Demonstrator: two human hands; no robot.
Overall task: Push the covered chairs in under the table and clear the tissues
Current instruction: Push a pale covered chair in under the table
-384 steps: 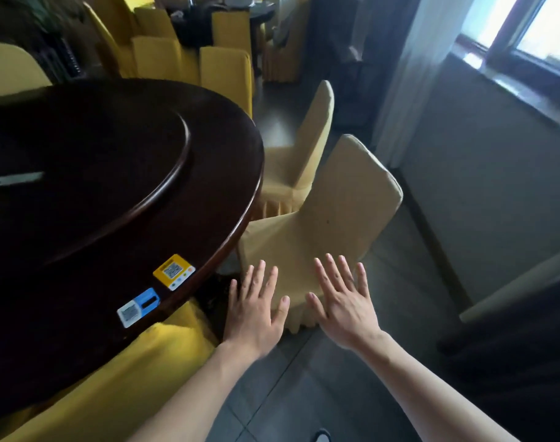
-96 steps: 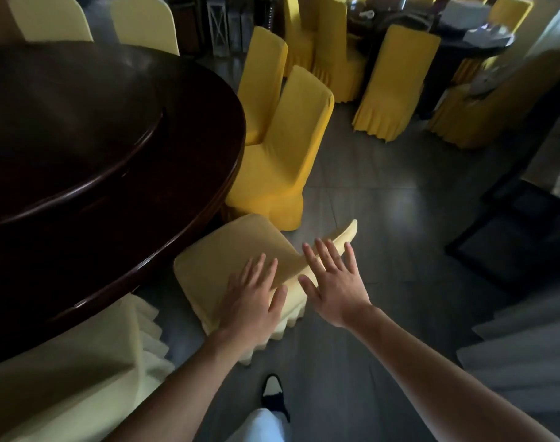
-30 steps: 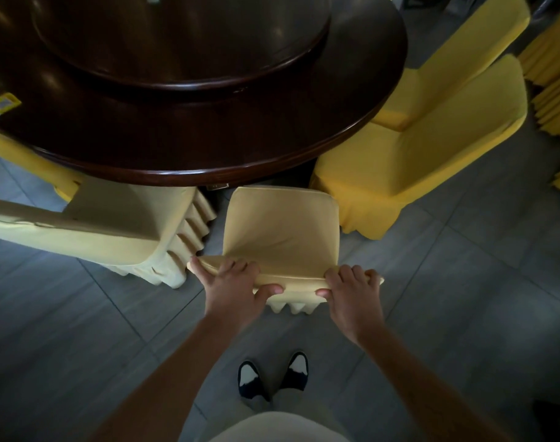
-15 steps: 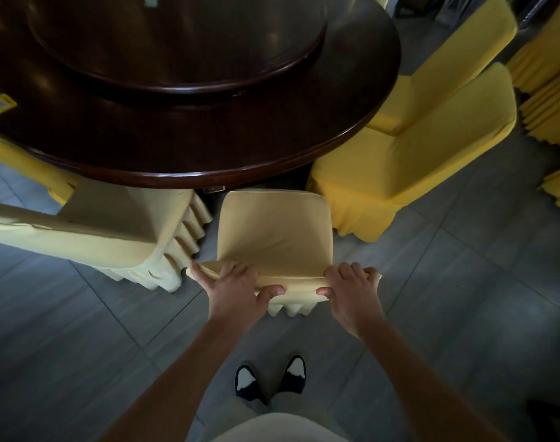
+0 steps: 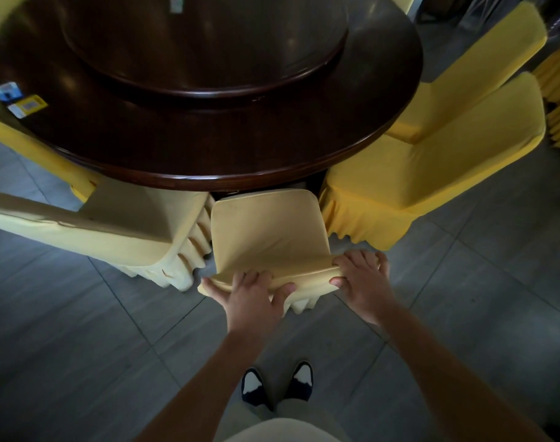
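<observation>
A pale yellow covered chair [image 5: 265, 228] stands right below me, its seat front just under the rim of the round dark wooden table [image 5: 208, 148]. My left hand [image 5: 251, 298] grips the top of its backrest at the left end, fingers over the edge and thumb behind. My right hand [image 5: 363, 282] grips the right end the same way. A small tissue packet [image 5: 176, 3] lies at the far side of the table's raised turntable [image 5: 205, 43].
A pale covered chair [image 5: 106, 231] sits close on the left and a brighter yellow one [image 5: 431, 167] close on the right, both partly under the table. Stickers [image 5: 22, 102] mark the table's left rim. Grey tiled floor lies behind me, my shoes [image 5: 277, 382] below.
The chair has slid a little farther toward the table, its seat front now meeting the rim. Both hands keep the same grip on the backrest.
</observation>
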